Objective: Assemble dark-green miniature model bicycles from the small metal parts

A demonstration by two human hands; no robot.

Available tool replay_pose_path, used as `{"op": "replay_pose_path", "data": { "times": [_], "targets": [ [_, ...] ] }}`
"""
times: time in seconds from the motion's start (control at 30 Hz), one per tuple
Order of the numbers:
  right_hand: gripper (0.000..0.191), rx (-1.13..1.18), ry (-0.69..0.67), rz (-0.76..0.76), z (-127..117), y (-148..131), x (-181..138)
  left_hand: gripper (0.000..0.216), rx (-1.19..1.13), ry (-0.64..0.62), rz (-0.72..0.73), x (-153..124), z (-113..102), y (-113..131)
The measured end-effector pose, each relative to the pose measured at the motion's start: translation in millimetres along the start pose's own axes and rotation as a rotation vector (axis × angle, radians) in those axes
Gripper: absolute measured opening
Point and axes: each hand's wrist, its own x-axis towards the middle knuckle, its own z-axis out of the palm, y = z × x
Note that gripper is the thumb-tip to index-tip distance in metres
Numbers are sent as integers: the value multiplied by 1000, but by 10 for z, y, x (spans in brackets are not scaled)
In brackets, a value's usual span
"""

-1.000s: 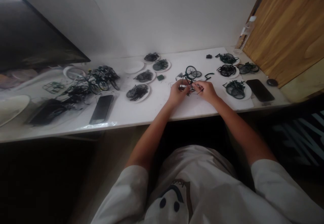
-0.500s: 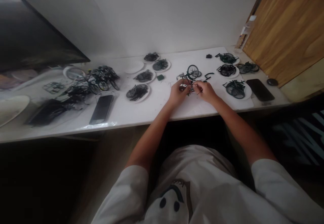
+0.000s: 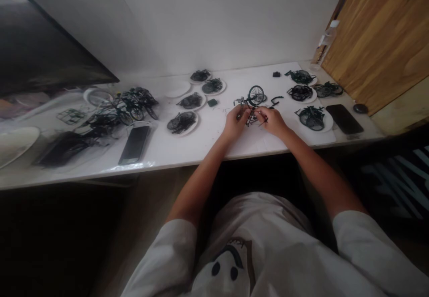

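Note:
Between my hands is a small dark model bicycle (image 3: pixel 255 95), only partly assembled, one spoked wheel sticking up beyond my fingers. My left hand (image 3: pixel 235 120) is closed around its left side, the fingers curled over the frame. Thumb and fingers of my right hand (image 3: pixel 273 120) pinch at the near right part of the same model; any small piece between those fingertips is too small to make out. A curved black part (image 3: pixel 277 100) lies just past my right hand. Much of the frame is hidden by my fingers.
White plates of dark bicycle parts stand left (image 3: pixel 196 125) and right (image 3: pixel 330 120). Finished-looking model bicycles (image 3: pixel 137 102) crowd the left. A phone (image 3: pixel 134 145) lies near the front edge, another dark phone (image 3: pixel 344 119) at right. A bottle (image 3: pixel 325 44) stands by a wooden board (image 3: pixel 378 42).
The model bicycle has turned slightly in my hands, showing more of its near parts. My right fingertips have shifted a little; both forearms stay in place.

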Motion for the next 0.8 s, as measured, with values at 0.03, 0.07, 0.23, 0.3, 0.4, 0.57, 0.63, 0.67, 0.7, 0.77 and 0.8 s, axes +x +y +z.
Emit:
{"op": "replay_pose_path", "data": {
  "times": [0.03, 0.07, 0.23, 0.3, 0.4, 0.57, 0.63, 0.67, 0.7, 0.77, 0.8],
  "targets": [
    [34, 1, -2, 8, 1, -2, 1, 43, -23, 4, -11, 2, 4, 11],
    [33, 3, -5, 16, 1, -5, 2, 43, -45, 6, -23, 4, 7, 19],
    [31, 8, -5, 37, 3, -8, 5, 44, -104, -4, -55, 28, -4, -11],
    [34, 12, 0, 34, 5, -4, 6, 43, -120, -9, -58, 42, -17, -32],
    [37, 24, 9, 20, 12, 4, 6, 43, -159, -28, -74, 56, -30, -40],
    [34, 39, 15, 19, 21, 1, 5, 46, -205, -32, -77, 62, -36, -4],
    [31, 38, 9, 34, 17, -5, 5, 44, -196, -33, -75, 61, -41, 9],
    [29, 36, 6, 43, 14, -8, 6, 43, -193, -36, -78, 60, -45, 13],
    [29, 32, 3, 49, 11, -10, 6, 42, -193, -40, -85, 59, -48, 16],
    [28, 25, -2, 48, 6, -10, 7, 41, -205, -42, -104, 57, -53, 19],
    [28, 23, -3, 43, 4, -9, 8, 41, -216, -42, -112, 55, -54, 18]
  ]
}}
